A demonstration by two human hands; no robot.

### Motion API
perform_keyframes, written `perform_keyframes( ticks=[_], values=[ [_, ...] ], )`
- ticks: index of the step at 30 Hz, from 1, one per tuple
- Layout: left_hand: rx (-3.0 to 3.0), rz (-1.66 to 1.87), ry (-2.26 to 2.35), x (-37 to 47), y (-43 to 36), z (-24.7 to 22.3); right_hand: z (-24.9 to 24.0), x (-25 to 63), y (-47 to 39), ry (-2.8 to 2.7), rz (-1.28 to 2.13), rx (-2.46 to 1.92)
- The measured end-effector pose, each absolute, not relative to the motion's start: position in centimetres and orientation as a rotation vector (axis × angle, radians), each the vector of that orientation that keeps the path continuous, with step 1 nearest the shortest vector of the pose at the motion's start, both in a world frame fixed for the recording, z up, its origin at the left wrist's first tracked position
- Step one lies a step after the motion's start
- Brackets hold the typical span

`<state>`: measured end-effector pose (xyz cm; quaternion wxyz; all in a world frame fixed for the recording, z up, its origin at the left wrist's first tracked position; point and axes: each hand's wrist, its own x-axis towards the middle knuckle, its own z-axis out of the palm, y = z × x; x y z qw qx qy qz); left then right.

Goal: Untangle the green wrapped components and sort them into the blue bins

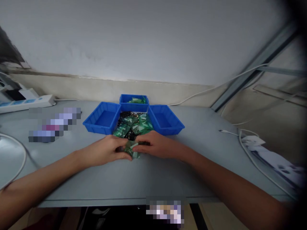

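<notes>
Both my hands meet over a small green plastic packet point(135, 154) with a pale strip on it, near the middle of the table. From the left, my left hand point(112, 148) pinches its edge between thumb and fingers. My right hand point(153, 144) grips the same packet from the other side. Just beyond my fingers lies a pile of green packets point(139, 127) on top of many small dark metal pieces point(124, 115), too small to name.
Around the pile stand a left blue tray point(102, 129), a right blue tray point(171, 130) and a back blue bin point(134, 106) holding green packets. A power strip point(45, 101) lies far left. White cables point(251, 161) and another power strip point(275, 159) lie right. A blurred-out object point(55, 124) sits left.
</notes>
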<state>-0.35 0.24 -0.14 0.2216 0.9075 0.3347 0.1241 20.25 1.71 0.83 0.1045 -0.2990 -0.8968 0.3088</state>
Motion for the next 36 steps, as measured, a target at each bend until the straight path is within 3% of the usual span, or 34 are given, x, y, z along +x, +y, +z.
perform_keyframes(
  ticks=[9, 25, 36],
  values=[
    [2.501, 0.298, 0.813, -0.3, 0.0, 0.8, 1.1, 20.4, 1.8, -2.639, 0.810, -0.744],
    [2.606, 0.255, 0.881, -0.4, 0.0, 0.3, 0.0, 20.1, 1.9, -2.783, 0.638, -0.871],
    [2.745, 0.259, 0.793, -0.6, 0.1, -0.1, 0.7, 20.7, 1.7, -2.689, 1.008, -1.024]
  ],
)
